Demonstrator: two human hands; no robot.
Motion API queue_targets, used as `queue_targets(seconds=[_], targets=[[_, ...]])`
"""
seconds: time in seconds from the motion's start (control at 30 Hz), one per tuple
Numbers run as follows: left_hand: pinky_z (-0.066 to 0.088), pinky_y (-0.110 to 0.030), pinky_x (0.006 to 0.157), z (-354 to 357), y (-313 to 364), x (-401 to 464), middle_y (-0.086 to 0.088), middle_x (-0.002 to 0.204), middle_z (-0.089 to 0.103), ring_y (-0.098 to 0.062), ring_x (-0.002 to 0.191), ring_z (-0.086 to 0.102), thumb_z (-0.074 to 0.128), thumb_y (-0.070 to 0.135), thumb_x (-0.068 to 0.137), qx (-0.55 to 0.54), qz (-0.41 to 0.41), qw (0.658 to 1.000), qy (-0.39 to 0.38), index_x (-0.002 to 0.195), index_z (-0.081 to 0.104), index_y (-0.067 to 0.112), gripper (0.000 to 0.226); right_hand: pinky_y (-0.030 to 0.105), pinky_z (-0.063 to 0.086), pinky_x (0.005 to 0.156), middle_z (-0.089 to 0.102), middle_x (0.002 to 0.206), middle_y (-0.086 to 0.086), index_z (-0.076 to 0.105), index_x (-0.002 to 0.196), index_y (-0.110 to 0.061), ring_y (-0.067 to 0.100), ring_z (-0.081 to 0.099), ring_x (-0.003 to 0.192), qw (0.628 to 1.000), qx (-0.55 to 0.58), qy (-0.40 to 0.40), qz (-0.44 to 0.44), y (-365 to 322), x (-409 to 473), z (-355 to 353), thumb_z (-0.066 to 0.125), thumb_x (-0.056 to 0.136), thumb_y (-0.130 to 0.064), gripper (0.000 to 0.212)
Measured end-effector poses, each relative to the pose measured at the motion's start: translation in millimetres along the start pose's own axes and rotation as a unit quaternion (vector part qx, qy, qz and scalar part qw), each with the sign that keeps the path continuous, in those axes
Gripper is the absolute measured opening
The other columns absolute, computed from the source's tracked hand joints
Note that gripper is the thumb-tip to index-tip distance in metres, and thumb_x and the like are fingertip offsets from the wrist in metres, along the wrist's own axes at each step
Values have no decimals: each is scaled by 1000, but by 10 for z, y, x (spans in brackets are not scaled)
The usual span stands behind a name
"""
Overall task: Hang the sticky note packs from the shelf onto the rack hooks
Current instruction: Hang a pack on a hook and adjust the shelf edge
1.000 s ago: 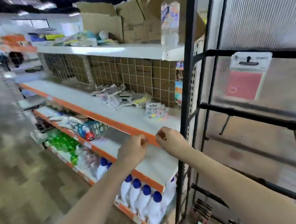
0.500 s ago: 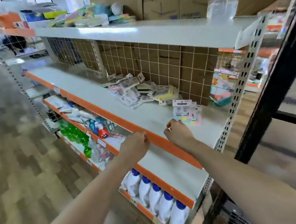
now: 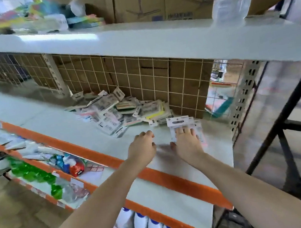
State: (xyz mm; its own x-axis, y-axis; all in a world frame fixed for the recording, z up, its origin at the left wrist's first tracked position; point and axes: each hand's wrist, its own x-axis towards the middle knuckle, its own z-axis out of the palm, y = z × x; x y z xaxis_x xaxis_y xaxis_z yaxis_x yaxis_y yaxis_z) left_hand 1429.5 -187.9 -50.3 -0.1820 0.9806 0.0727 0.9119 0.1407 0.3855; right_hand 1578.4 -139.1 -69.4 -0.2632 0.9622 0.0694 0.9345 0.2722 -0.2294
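Since the packs must end up on hooks, what matters at this step is lifting one cleanly by a part that leaves its hang hole free. Largest in view is the white shelf (image 3: 53, 120) with its orange front lip, backed by a wire grid over brown cardboard; the black rack (image 3: 285, 132) stands just past the shelf's right end, and no hooks can be made out on it here. A loose heap of sticky note packs (image 3: 118, 112) lies against the back edge of the shelf, right of its middle. A smaller stack of packs (image 3: 182, 126) sits apart from the heap, near the shelf's right end, the top one showing a white header card with a dark label.

The right hand (image 3: 187, 143) lies on that small stack, fingers spread straight over the lower part of the top pack, touching it and not yet curled round anything. The left hand (image 3: 142, 146) is just beside it over bare shelf, fingers loosely bent and holding nothing.

To do this well, I judge the right thumb should slide under the near edge and pinch only the top pack, keeping the header card exposed. The packs look slick and thin, so two may come up together; the free left hand could steady the rest of the stack.
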Motion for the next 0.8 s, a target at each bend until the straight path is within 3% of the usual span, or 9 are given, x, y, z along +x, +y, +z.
queue_targets(seconds=[0.1, 0.27, 0.47, 0.57, 0.63, 0.7, 0.77, 0.8], targets=[[42, -38, 85, -15, -123, 417, -11, 129, 50, -29, 117, 46, 48, 11, 90, 13, 50, 999, -7, 130, 45, 11, 39, 40, 34, 103, 38, 138, 15, 36, 137, -10, 33, 36, 129, 998, -35, 12, 41, -70, 170, 98, 57, 88, -40, 62], [41, -40, 93, 20, -262, 1012, -18, 136, 41, -32, 127, 39, 49, 12, 90, 80, 113, 990, -24, 133, 37, 2, 46, 44, 29, 109, 30, 147, 19, 29, 142, -7, 38, 30, 133, 991, -93, -13, 100, -200, 362, 189, 59, 88, -37, 69], [30, -33, 108, 167, -400, 1452, -13, 144, 34, -25, 135, 30, 49, 29, 95, 111, 175, 978, 8, 143, 27, 6, 57, 45, 37, 98, 36, 141, 21, 27, 144, -5, 37, 37, 126, 978, -152, 1, 140, -302, 450, 252, 45, 93, -26, 58], [32, -34, 106, 210, -393, 1491, -13, 141, 37, -26, 132, 35, 47, 37, 97, 144, 171, 974, 22, 143, 24, 7, 60, 41, 38, 94, 38, 137, 19, 29, 141, -4, 35, 40, 121, 971, -172, -10, 164, -374, 491, 274, 48, 91, -23, 57], [37, -34, 98, 215, -419, 1481, -12, 133, 44, -27, 123, 44, 49, 37, 96, 153, 161, 974, 44, 141, 30, 8, 57, 39, 40, 89, 42, 132, 17, 34, 136, -5, 34, 44, 117, 967, -180, 1, 183, -434, 542, 271, 48, 90, -21, 51], [44, -30, 87, 165, -459, 1443, -8, 117, 58, -23, 107, 57, 57, 38, 91, 170, 155, 969, 87, 131, 48, 11, 49, 36, 47, 82, 52, 121, 14, 47, 127, -8, 33, 52, 108, 955, -213, 19, 207, -498, 573, 255, 52, 88, -21, 41], [47, -29, 83, 130, -523, 1428, -4, 108, 62, -19, 98, 62, 63, 39, 87, 181, 163, 962, 120, 124, 57, 15, 45, 30, 52, 61, 65, 93, 7, 67, 100, -15, 28, 63, 81, 940, -258, 49, 219, -585, 594, 200, 70, 72, -26, 31], [46, -31, 87, 155, -563, 1444, -6, 114, 60, -21, 103, 59, 60, 37, 89, 165, 166, 968, 97, 129, 52, 14, 46, 27, 51, 51, 66, 79, 4, 71, 86, -16, 25, 63, 69, 934, -274, 58, 221, -604, 607, 189, 77, 61, -25, 28]])
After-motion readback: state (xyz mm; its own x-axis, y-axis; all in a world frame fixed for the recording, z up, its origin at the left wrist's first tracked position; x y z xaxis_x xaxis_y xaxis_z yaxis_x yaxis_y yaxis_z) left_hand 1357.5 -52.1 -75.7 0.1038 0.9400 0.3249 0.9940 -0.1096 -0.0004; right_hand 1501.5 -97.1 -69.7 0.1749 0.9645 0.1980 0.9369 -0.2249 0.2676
